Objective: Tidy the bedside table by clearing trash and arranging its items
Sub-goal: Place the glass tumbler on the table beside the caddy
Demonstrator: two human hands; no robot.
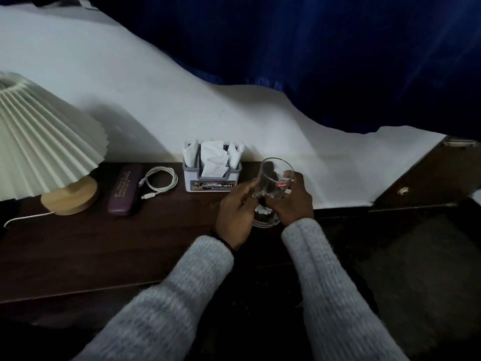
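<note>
Two hands meet around a clear glass mug with a red logo, just right of the tissue holder, which serves as the fixed mark on the dark wooden bedside table. From the head camera, the right hand wraps the mug's right side with fingers curled on the glass, and the left hand is closed against its left side near the base, thumb and fingers pinched toward the bottom. The mug tilts with its rim leaning away toward the white wall. Something small and pale shows between the hands at the mug's base; what it is cannot be told. Both arms wear grey knit sleeves. The tissue holder, grey and white with crumpled white tissues standing in it, sits at the table's back edge against the wall. Just left of it lies a coiled white cable, then a purple glasses case, then, farthest left, a lamp with a pleated cream shade on a round wooden base. A dark blue curtain hangs above and right of the holder.
</note>
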